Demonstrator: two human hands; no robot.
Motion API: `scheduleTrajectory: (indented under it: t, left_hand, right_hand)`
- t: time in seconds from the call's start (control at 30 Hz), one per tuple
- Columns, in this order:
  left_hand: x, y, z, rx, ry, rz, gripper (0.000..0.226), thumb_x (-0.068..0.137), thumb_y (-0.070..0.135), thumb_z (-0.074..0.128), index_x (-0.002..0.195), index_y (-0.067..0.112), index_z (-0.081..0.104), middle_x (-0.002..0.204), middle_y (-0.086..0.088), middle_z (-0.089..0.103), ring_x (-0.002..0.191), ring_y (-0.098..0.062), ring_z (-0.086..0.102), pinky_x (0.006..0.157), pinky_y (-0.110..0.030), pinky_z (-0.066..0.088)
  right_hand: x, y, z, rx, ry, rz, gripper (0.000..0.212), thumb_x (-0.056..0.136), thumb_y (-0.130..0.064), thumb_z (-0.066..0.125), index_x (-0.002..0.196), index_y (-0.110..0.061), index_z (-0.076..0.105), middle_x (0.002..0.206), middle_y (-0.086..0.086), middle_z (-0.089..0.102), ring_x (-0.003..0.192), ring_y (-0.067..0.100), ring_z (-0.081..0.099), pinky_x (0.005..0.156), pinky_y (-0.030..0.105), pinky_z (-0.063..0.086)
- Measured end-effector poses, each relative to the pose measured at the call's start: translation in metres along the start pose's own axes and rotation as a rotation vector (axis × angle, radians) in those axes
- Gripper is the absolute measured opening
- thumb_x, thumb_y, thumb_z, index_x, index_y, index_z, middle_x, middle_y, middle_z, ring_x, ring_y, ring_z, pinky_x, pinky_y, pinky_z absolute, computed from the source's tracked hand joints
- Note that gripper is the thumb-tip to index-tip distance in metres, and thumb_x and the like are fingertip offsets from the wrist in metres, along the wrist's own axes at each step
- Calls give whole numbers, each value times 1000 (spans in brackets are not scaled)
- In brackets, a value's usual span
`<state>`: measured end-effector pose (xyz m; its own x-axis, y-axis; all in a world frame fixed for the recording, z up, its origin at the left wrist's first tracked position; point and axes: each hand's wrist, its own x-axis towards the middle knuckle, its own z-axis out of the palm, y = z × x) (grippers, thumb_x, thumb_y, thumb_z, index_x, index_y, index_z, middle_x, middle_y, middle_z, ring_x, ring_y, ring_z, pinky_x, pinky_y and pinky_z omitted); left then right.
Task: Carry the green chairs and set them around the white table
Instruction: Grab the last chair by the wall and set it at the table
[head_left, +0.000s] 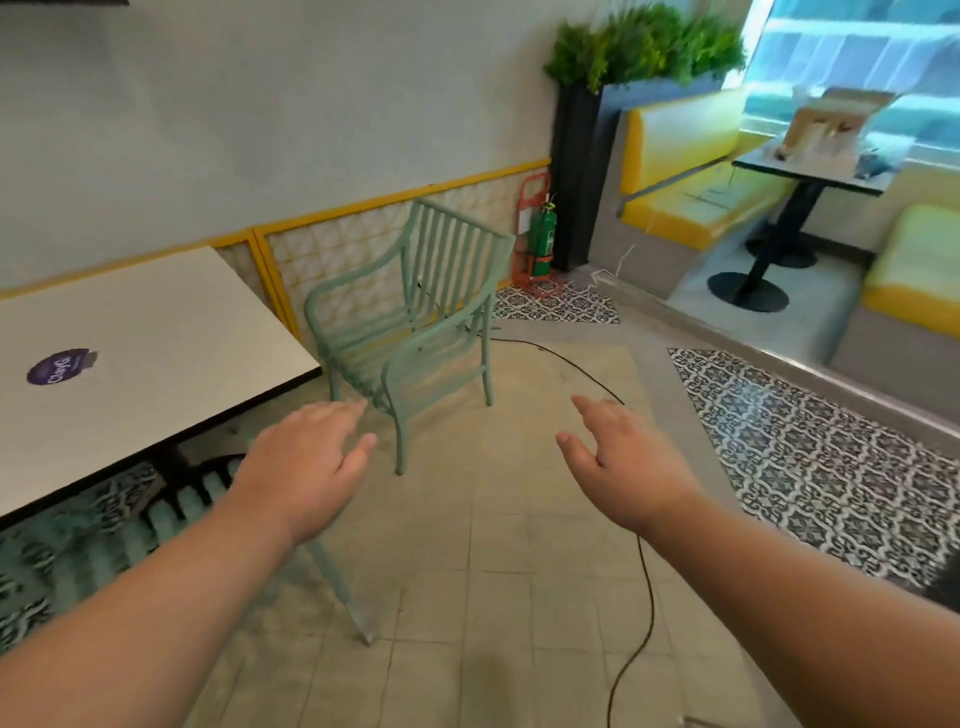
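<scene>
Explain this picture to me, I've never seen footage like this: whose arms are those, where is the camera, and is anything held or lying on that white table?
There is no machine here. This is one picture from a wide-angle camera worn on a person's head, looking forward and down, so the two bare arms are that person's own. The left hand and right hand reach forward with open fingers and hold nothing. Ahead, a green chair stands by the corner of the white table. A purple sticker is on the tabletop. A second green chair shows partly under the table's near edge.
</scene>
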<state>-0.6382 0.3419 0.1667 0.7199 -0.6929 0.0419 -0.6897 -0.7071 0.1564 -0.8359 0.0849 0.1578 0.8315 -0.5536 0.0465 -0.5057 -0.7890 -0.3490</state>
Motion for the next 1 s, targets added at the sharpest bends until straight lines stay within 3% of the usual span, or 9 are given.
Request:
scheduleTrajectory:
  t: [0.1,0.33,0.43,0.67,1.0]
  left_hand:
    - [42,38,5,-43,21,16,73,93,57,22,153,20,43,155,-2,47,144,-22,40,116,-44,36]
    - [121,79,17,-61,46,10,57,104,44,38,155,19,40,158,-1,43,146,-20,36,119,-39,31]
    - [159,78,24,-66,43,2,58,103,46,39,155,19,39,158,0,43,146,-19,36,119,-41,32]
    - [267,55,38,-52,58,34,59,103,47,38,156,22,37,160,1,39,147,-19,34,115,-41,32]
    - [417,34,36,-14,5,39,59,101,49,39,153,21,42,157,-1,45,144,-20,40,114,-41,36]
  right_hand:
    - [24,43,-23,-34,-2,0,63,103,-50,42,155,-15,37,149,7,52,140,24,43,116,38,34]
    - [95,91,-44,-53,-3,-30,63,103,-52,40,155,-17,37,151,4,51,141,21,42,114,38,36]
    - [132,94,-36,-62,-27,-50,63,103,-50,40,156,-16,35,153,4,48,144,23,37,118,39,31]
    - [238,90,-13,-51,-32,-54,62,102,-52,41,154,-18,38,142,4,56,136,26,45,112,42,39]
    - [381,102,-11,-20,-50,-42,65,102,-54,41,156,-21,34,154,0,48,144,22,37,120,39,30]
